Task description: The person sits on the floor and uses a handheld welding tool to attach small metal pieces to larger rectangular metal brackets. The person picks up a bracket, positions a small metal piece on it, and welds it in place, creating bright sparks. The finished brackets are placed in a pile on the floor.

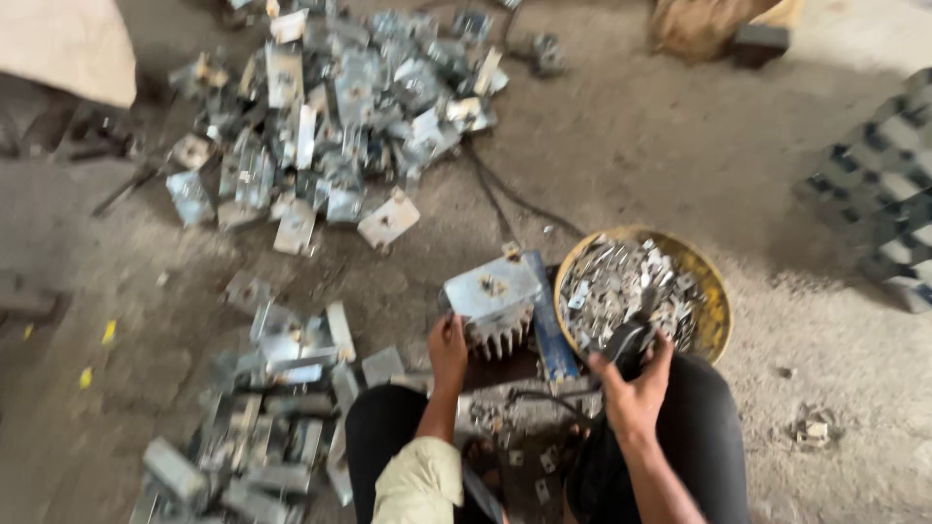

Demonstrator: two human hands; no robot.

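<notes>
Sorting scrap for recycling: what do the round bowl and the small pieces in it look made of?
Round yellow bowl: probably plastic or painted metal; matte, dirt-stained rim, blur leaves it open. Small silvery pieces: apparently sheet metal, pale grey with bright glints, like zinc-plated steel.

Left hand [449, 351] reaches forward, fingers curled; right hand [633, 388] raised, gripping.

A single head-worn camera looks steeply down from above the seated person's knees onto the concrete floor [621, 146]. It sits close to both hands, facing forward; no second view shares the scene
</notes>
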